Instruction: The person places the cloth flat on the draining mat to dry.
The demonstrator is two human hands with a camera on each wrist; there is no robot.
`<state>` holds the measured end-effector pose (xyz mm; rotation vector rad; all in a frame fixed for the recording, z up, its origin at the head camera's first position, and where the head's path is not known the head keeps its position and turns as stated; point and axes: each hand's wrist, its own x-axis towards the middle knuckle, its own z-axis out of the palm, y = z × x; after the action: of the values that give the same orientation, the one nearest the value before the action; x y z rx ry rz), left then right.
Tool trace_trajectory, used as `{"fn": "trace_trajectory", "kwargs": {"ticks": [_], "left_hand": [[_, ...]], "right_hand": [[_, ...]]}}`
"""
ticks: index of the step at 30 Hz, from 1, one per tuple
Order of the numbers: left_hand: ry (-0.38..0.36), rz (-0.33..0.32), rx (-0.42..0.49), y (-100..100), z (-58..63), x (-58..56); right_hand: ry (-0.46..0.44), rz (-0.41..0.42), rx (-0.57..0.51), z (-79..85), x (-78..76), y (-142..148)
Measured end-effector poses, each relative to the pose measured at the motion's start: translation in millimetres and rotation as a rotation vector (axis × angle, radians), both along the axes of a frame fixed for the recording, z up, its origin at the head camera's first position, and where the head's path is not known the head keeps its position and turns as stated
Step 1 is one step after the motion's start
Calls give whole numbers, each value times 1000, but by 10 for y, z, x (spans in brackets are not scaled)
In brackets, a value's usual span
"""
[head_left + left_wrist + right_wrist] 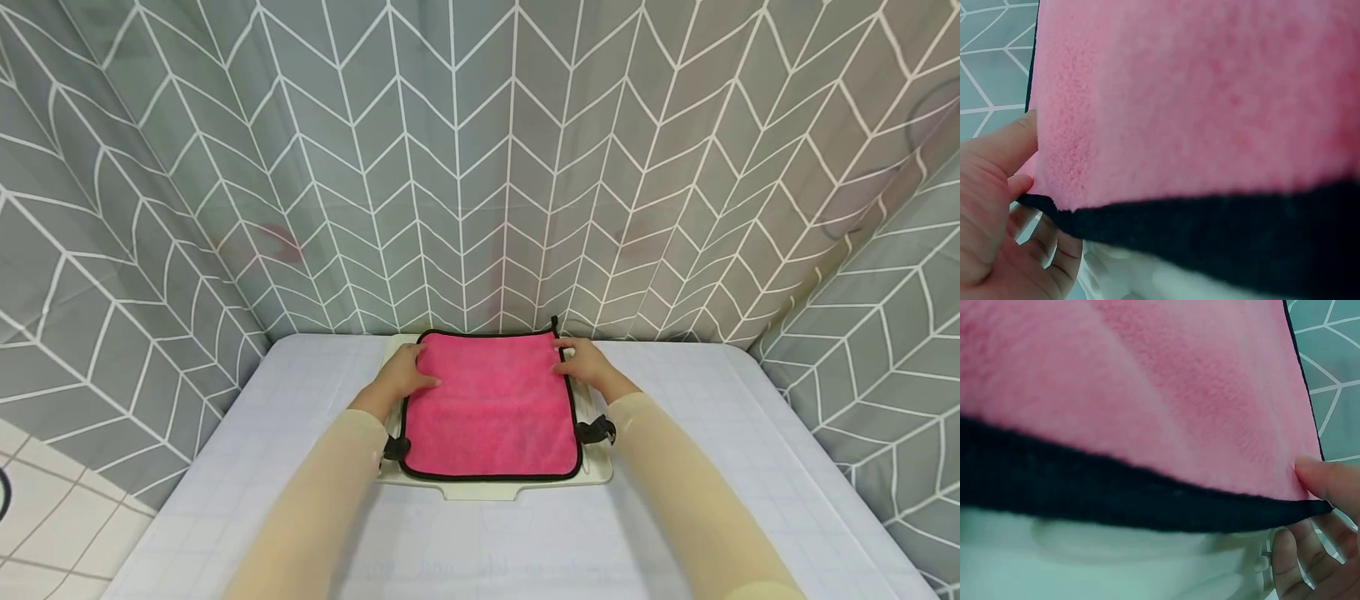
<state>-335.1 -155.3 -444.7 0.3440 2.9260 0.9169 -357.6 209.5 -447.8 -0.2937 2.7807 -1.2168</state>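
A pink plush cloth [491, 408] with black edging is spread flat in the head view, over a white board-like piece [480, 489] that shows around its edges. My left hand [401, 372] pinches the cloth's left side, thumb on the pink face and fingers beneath, as the left wrist view shows at the black-trimmed edge [1147, 219]. On the opposite side, my right hand [588, 364] pinches the cloth too. In the right wrist view, its thumb [1329, 481] lies on top and the other fingers curl under the edging. Most of the white piece is hidden by the cloth.
A white-covered table [675, 467] carries everything. Grey curtain [480, 167] with a white chevron pattern hangs behind it and along both sides. Black straps [596, 430] sit at the wrists. Tiled floor [52, 508] shows at lower left.
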Motion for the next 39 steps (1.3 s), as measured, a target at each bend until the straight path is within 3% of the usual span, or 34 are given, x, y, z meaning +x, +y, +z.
{"fn": "trace_trajectory", "kwargs": {"ticks": [7, 12, 17, 24, 32, 36, 39], "left_hand": [[-17, -5, -22, 15, -41, -6], [-14, 5, -26, 30, -47, -4], [-15, 7, -54, 43, -53, 10], [-23, 33, -106, 37, -35, 87], [-8, 41, -124, -72, -37, 146], [44, 4, -139, -88, 12, 232], [88, -73, -134, -62, 74, 352]], "right_hand": [[-45, 25, -1, -12, 4, -24], [22, 83, 35, -32, -20, -3], [21, 106, 76, -50, -25, -13], [23, 117, 186, 22, 52, -62], [92, 174, 212, 137, 143, -17], [164, 239, 278, 217, 240, -16], [198, 294, 318, 284, 352, -60]]}}
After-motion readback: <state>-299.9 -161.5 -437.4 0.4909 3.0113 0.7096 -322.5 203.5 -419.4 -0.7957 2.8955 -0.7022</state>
